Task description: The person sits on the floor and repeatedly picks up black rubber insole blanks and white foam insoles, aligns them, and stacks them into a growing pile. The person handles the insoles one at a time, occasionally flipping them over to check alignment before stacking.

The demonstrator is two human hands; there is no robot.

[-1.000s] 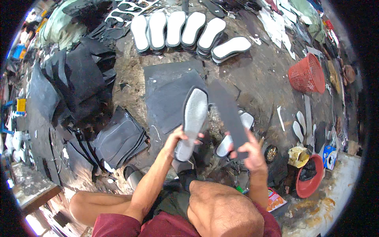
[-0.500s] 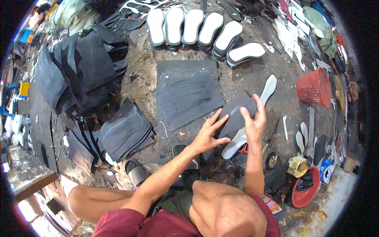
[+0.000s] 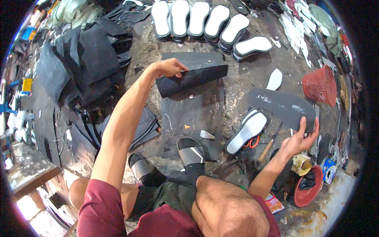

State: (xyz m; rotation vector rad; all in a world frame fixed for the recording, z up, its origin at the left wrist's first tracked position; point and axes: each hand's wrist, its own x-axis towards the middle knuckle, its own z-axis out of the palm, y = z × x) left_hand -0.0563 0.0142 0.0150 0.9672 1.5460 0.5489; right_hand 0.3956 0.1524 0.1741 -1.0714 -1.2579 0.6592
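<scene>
My left hand [image 3: 171, 68] is closed on the edge of a black foam sheet [image 3: 197, 81], which is tilted up off the mat in front of me. Under and behind it lies another dark sheet [image 3: 189, 58]. On the right, my right hand [image 3: 300, 139] grips the near end of a smaller dark grey foam piece [image 3: 281, 108] with whitish scuffs, held raised. Below that piece lie white-topped sole pieces [image 3: 248, 130], with orange-handled scissors [image 3: 252, 141] beside them. The white tip of a long pale insole [image 3: 275, 79] shows past the grey piece's far edge.
Stacks of white-topped soles [image 3: 199, 19] arc across the back. Black sheets [image 3: 90, 59] pile up at left, with cut sheets [image 3: 146, 126] nearer. A red basket [image 3: 319, 86], a wooden-handled tool [image 3: 267, 150] and a red bowl [image 3: 312, 193] are at right.
My left hand has left the small grey piece, moved up and left, and lifted the black sheet's edge. My right hand has carried the grey piece rightward, uncovering more white-topped soles.
</scene>
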